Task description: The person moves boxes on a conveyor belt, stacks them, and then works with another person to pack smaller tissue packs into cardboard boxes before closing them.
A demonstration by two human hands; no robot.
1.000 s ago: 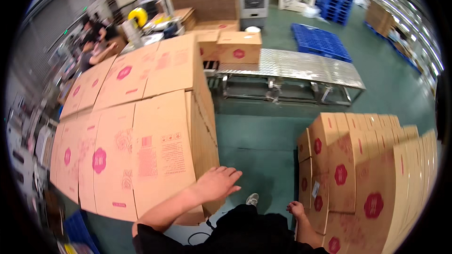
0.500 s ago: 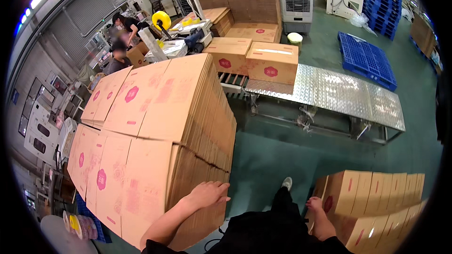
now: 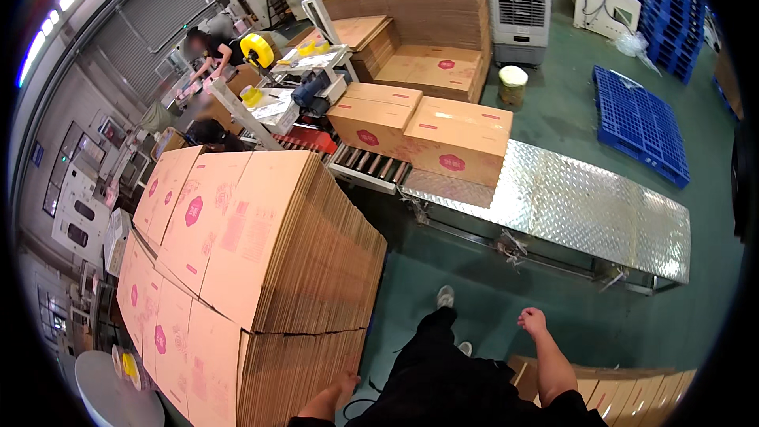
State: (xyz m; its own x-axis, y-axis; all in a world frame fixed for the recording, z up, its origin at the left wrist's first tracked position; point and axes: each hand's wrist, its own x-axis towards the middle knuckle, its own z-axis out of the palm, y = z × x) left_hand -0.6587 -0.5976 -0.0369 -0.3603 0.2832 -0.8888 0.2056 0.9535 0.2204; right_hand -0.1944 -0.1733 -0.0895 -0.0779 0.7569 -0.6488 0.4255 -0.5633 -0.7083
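Note:
A tall stack of flattened cardboard cartons (image 3: 308, 253) with pink printed marks rises on my left. My left hand (image 3: 345, 384) is low at its near side edge, fingers loosely extended and holding nothing that I can see. Over the green floor, my right hand (image 3: 533, 321) hangs in front of me, its fingers curled in with nothing visible in them. Two closed cartons, a left one (image 3: 370, 120) and a right one (image 3: 458, 142), sit side by side where the roller conveyor (image 3: 368, 164) meets a metal plate table (image 3: 589, 202).
Behind my right arm stand packed cartons (image 3: 640, 395). Beyond the conveyor are more flat cartons (image 3: 439, 24), an air cooler (image 3: 518, 12), a lidded bucket (image 3: 512, 85) and a blue pallet (image 3: 640, 122). Two people work at the far left, near a yellow tape reel (image 3: 257, 49).
I have stepped forward toward the conveyor. My left hand has slid back along the stack's edge. My right hand has moved away from the packed cartons and out over the floor.

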